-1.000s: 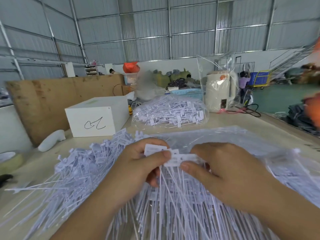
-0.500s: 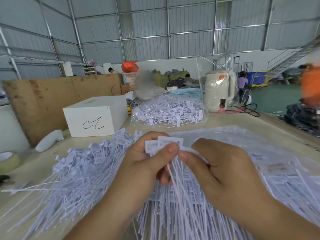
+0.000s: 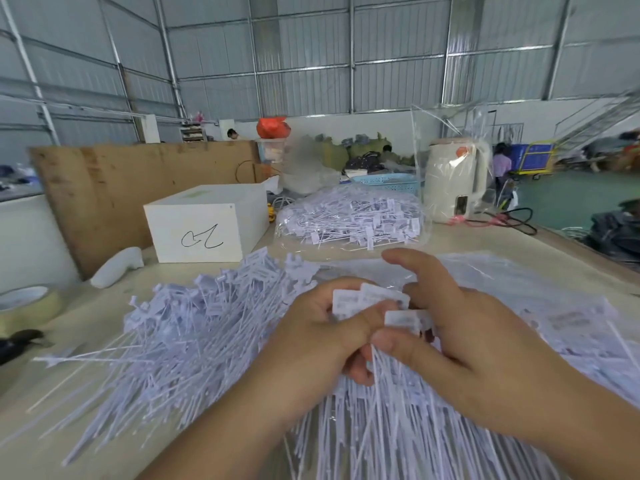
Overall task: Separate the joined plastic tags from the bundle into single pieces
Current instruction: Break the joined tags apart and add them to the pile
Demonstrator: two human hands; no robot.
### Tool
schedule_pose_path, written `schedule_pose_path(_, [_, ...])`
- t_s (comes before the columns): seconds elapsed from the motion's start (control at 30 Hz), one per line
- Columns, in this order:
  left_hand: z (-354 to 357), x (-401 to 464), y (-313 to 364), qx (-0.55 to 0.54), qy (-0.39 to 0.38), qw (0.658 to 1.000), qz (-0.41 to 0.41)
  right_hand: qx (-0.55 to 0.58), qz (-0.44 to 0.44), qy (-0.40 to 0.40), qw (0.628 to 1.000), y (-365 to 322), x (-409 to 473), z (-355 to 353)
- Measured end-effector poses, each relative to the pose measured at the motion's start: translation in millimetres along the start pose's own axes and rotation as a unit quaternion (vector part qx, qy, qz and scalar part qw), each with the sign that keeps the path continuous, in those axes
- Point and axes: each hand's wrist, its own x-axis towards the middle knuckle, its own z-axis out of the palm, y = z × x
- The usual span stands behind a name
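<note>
A strip of joined white plastic tags [image 3: 367,301] sits between both hands at the middle of the view, its long thin tails hanging down toward me. My left hand [image 3: 322,337] grips the tag heads from the left, thumb across them. My right hand [image 3: 460,341] pinches one tag head [image 3: 401,320] at the strip's right end, with its index finger raised. A loose heap of single white tags [image 3: 194,327] lies fanned out on the table to the left. More tags in clear plastic [image 3: 571,327] lie under and to the right of my hands.
A clear bag full of tags [image 3: 349,220] lies behind my hands. A white box [image 3: 204,223] stands at the back left, with a brown board [image 3: 138,181] behind it. A white kettle [image 3: 453,181] stands back right. A tape roll [image 3: 27,303] lies at the left edge.
The hands have bent the strip, so the tag heads no longer lie in a flat row. My right index finger has lifted, and one tag head now sits lower at the strip's right end.
</note>
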Motion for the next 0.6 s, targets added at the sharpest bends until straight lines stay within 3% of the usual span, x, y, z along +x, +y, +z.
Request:
schedule_pose_path(0.2, [-4.0,-0.1,1.9,-0.063,-0.038,0.997,-0.027,-0.013,-0.024,0.009,1.0,-1.5,-0.3,-4.3])
schedule_pose_path(0.37, [-5.2,-2.6,4.9,0.032,-0.052,0.998,-0.018,-0.049,-0.044,-0.018,0.998,1.4,0.0,-2.0])
schedule_pose_path(0.47, [-4.3,-2.9,6.1,0.031,-0.039,0.999,-0.017,-0.023,-0.04,-0.016,0.999,-3.0,-0.1,-3.3])
schedule_pose_path(0.6, [-2.0,-2.6,4.2,0.046,-0.023,0.998,0.022,-0.108,-0.05,0.013,0.993,-7.2,-0.8,-5.8])
